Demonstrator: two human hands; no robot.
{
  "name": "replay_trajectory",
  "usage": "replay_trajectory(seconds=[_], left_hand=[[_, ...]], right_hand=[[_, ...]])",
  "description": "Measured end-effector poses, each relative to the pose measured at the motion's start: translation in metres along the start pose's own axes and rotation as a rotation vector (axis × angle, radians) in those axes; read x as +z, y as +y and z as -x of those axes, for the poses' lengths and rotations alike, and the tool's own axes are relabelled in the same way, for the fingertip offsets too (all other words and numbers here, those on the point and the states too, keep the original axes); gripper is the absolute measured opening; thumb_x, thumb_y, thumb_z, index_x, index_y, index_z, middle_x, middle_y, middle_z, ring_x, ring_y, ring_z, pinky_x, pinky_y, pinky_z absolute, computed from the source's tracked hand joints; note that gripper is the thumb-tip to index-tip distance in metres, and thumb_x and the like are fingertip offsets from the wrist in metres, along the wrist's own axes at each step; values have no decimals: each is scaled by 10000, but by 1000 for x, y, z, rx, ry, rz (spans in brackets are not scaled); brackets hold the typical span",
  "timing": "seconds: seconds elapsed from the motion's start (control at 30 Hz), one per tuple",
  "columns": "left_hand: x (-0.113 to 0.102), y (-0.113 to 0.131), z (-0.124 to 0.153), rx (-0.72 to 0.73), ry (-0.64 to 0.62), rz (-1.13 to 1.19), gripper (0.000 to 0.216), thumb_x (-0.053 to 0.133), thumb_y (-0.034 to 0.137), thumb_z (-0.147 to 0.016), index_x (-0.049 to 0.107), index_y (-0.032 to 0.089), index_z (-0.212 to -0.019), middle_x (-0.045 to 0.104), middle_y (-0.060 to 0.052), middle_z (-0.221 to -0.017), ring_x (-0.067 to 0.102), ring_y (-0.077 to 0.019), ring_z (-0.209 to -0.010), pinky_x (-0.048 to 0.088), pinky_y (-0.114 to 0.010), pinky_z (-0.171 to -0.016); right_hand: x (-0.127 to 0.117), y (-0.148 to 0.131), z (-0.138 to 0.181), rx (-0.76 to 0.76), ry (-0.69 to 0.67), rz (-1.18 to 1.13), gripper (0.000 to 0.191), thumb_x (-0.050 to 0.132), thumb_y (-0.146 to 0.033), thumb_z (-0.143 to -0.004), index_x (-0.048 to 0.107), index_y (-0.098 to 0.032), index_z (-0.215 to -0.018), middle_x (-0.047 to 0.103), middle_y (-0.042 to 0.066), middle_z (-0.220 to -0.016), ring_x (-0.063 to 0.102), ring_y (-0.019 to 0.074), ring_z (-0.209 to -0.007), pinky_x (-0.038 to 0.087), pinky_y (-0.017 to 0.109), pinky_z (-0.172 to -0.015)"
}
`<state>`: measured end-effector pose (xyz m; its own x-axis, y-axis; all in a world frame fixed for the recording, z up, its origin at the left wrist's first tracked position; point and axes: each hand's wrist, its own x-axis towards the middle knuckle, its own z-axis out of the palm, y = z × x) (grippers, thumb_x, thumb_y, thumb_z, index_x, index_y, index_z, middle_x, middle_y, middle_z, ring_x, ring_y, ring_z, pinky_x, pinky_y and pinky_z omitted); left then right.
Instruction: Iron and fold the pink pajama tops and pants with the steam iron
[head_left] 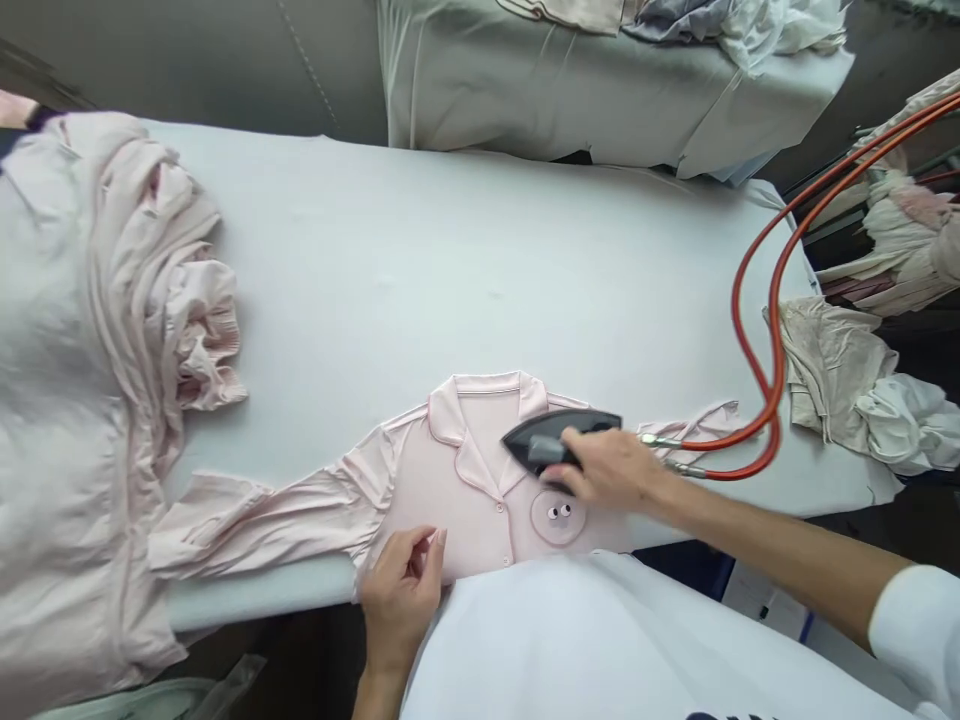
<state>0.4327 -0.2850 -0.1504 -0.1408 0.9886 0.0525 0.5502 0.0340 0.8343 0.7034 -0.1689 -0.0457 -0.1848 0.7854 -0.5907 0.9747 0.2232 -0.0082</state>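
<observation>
A pale pink button-up pajama shirt (450, 500) lies face up along the near edge of the table, its collar pointing away from me. Its left-side sleeve stretches out over the white cloth. My right hand (607, 468) grips a dark steam iron (547, 440), which is over the chest beside the collar, just above a round face patch (558, 516). The iron's tip points left. My left hand (401, 580) rests at the shirt's lower front, with fingers curled and thumb close to the index finger; nothing shows between them.
Piled pink garments (165, 290) cover the table's left end. Two orange hoses (776, 330) loop from the iron to the upper right. Crumpled beige and white cloths (840, 370) lie at the right end. Another covered table (525, 90) with garments stands beyond the white tabletop (450, 250).
</observation>
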Motion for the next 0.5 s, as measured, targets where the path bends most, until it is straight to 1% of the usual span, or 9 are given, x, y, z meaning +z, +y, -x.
replay_trajectory(seconds=[0.1,0.2,0.27,0.33,0.37,0.4,0.43,0.47,0.5], left_hand=[[-25,-19,39,-116,-52,41,180,634,354,-830,653,213,-719,575,31,-593,488,-102,-499,424,-220,-514],[-44,-49,76,-363,-268,69,329,610,436,-779,581,207,-545,528,21,-507,489,-126,-476,412,-231,-487],[-51,-72,83,-583,-340,97,319,633,466,-709,571,213,-526,548,3,-500,551,-174,-512,443,-260,-505],[-52,-92,76,-732,-297,166,252,674,465,-637,620,218,-626,628,-29,-591,636,-245,-622,498,-314,-559],[-50,-100,69,-756,-262,217,263,692,457,-609,647,218,-708,673,-50,-680,669,-276,-714,525,-344,-607],[-46,-106,63,-755,-237,270,304,700,453,-598,663,217,-786,704,-71,-779,684,-296,-817,544,-369,-670],[-41,-109,59,-740,-232,321,337,702,452,-601,672,214,-838,718,-84,-863,682,-302,-907,549,-385,-739],[-35,-109,60,-726,-249,369,343,709,446,-603,685,210,-850,724,-89,-905,675,-303,-957,544,-392,-790],[-30,-106,66,-721,-262,418,322,726,435,-596,699,206,-820,728,-86,-889,676,-304,-947,539,-392,-804]], right_hand=[[-22,65,-10,249,191,-162,525,373,-682,-896,590,-205,-890,698,122,-819,669,278,-775,419,312,-626],[-42,130,9,453,387,-339,553,406,-671,-862,632,-186,-1001,694,193,-989,664,303,-888,460,369,-727],[-36,153,44,597,563,-363,655,475,-677,-819,585,-180,-1230,631,263,-1187,637,346,-1038,461,420,-794],[-4,151,88,774,690,-344,706,490,-695,-781,534,-265,-1339,602,276,-1237,608,369,-1118,451,471,-804],[22,140,111,863,655,-366,680,465,-712,-758,559,-328,-1310,643,274,-1138,627,387,-1069,445,506,-778],[51,123,131,905,508,-445,661,425,-732,-729,596,-375,-1258,673,270,-988,660,399,-952,445,533,-735],[83,101,147,861,235,-591,693,427,-750,-678,612,-391,-1241,679,257,-876,677,402,-835,457,544,-690],[113,77,158,773,-42,-750,756,477,-753,-608,603,-393,-1262,689,239,-874,682,409,-784,475,547,-641],[140,53,163,676,-161,-856,787,509,-747,-587,582,-403,-1291,698,214,-974,688,410,-847,502,537,-622]])
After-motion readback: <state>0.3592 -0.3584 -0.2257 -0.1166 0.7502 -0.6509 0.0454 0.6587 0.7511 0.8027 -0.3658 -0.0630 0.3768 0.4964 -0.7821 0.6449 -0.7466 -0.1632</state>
